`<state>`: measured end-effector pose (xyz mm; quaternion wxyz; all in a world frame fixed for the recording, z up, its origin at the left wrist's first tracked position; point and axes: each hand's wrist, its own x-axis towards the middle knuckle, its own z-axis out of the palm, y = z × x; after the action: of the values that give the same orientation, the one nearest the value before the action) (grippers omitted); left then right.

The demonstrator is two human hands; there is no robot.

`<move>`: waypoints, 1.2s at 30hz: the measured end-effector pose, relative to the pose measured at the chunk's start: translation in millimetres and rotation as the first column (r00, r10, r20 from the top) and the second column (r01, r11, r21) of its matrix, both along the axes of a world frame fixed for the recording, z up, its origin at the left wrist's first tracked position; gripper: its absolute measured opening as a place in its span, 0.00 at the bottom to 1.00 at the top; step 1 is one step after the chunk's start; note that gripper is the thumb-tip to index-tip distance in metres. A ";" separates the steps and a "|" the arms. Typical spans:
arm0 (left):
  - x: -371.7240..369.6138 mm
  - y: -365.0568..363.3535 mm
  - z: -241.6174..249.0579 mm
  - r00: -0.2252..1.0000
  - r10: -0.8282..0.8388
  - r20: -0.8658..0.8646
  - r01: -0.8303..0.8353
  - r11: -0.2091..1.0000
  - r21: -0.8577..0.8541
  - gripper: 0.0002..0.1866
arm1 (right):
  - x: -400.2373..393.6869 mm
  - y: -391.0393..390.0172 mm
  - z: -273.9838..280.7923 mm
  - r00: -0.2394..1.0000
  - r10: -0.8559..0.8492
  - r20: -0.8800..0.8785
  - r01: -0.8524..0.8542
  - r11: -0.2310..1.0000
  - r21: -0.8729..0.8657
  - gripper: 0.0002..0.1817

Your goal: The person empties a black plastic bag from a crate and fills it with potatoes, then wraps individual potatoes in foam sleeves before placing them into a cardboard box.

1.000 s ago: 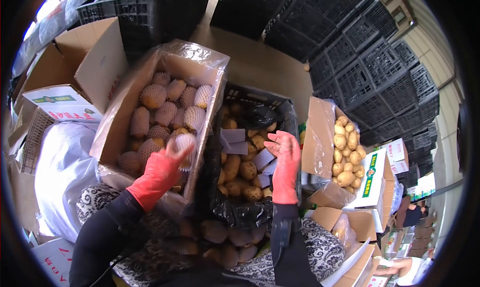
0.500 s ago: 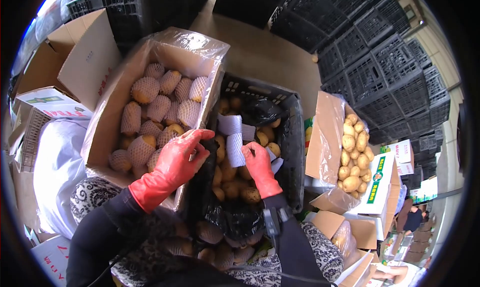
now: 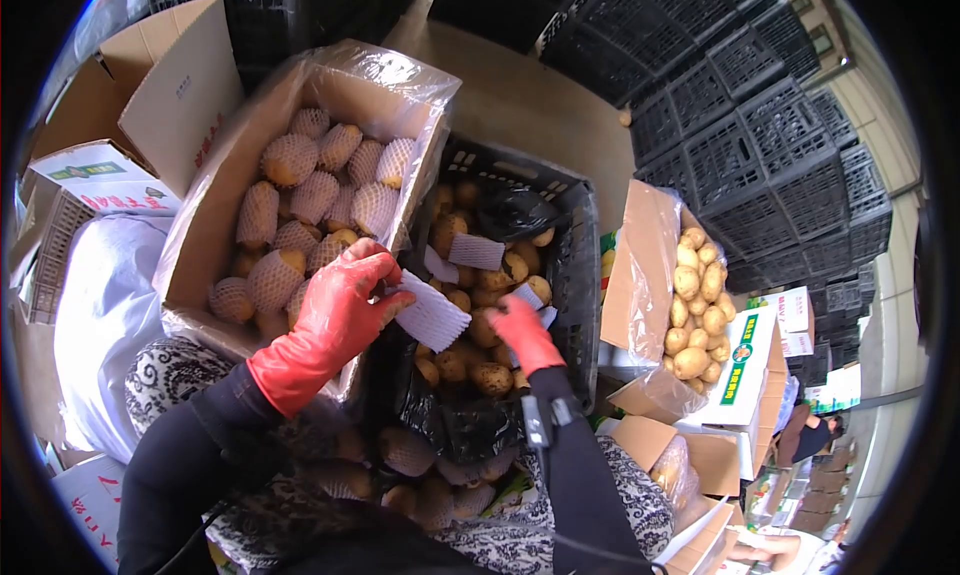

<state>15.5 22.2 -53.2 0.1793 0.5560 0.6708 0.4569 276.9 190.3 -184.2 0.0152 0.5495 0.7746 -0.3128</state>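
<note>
Cloth, white and bunched (image 3: 110, 315), is lying at the far left, and behind it a carton (image 3: 185, 85) is standing with its flaps raised. Next to these, a plastic-lined box (image 3: 240, 140) is holding many net-covered potatoes (image 3: 289, 161), each sitting in a pale foam net.

Over the near right corner of that box, the left hand (image 3: 335, 310), in a red glove, is holding a foam sleeve (image 3: 435, 317) between thumb and fingers. The sleeve is hanging flat and tilted, well clear of the covered potatoes, and is reaching out over the left side of a black crate (image 3: 578, 305).

Inside the crate, loose potatoes (image 3: 491, 378) are lying in black plastic, with other sleeves (image 3: 476, 252) resting on top of them. The right hand (image 3: 525, 332), also gloved in red, is sitting low among these potatoes, its fingers curling downward; they are blurring, so whether they are gripping one I cannot tell.

Farther right, a lined carton (image 3: 640, 245) is holding bare potatoes (image 3: 690, 363), and a white carton with a green label (image 3: 748, 350) is standing just beside it. Stacked black crates (image 3: 735, 145) are rising behind, and a person (image 3: 808, 435) is showing at the far right.
</note>
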 end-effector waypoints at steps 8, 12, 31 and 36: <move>-3.4 9.0 -11.3 0.914 0.112 0.390 -0.037 0.980 -0.193 0.12 | -16.3 -16.0 -39.1 0.934 0.080 0.348 -0.125 0.986 0.108 0.24; -9.5 5.2 -20.4 0.793 0.100 0.600 -0.009 0.988 -0.153 0.14 | -2.1 -18.6 -11.5 0.880 -0.291 -0.375 0.161 0.926 -0.341 0.33; -18.2 -46.5 30.8 0.595 -0.062 0.801 0.278 0.952 -0.132 0.38 | -101.1 -124.6 141.4 0.102 -0.503 -0.858 -0.053 0.859 -0.509 0.12; -54.3 -50.0 35.4 0.948 -0.085 -0.307 -0.024 0.943 -0.333 0.32 | -83.4 -85.1 159.8 0.537 -0.069 -0.841 -0.257 0.936 -0.240 0.16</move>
<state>-38.8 -27.8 -17.8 0.1676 0.5942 0.7494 0.2392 193.5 105.2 -24.4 -0.2465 0.2779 0.6502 -0.6627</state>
